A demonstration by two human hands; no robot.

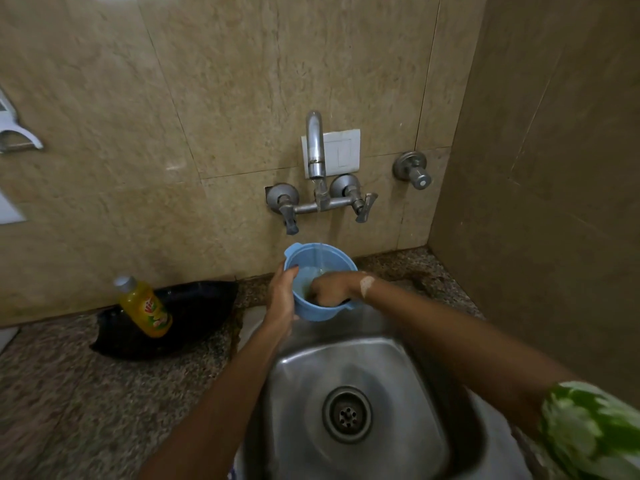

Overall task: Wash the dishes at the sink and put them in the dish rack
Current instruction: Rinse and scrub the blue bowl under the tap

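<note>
— Where's the light-blue round plastic jug [320,282]?

— Over the back edge of the dull stainless-steel sink [349,393], under the chrome wall tap [316,157]. Your left hand [282,299] curls round its outer wall; your right hand [327,287] is sunk inside it (fingers hidden, so I cannot tell what they hold).

— Room to move?

— Speckled granite counter [69,393] on the left, with a yellow plastic bottle [147,308] on a black tray [187,317]; a tiled wall [554,202] stands near on the right.
</note>
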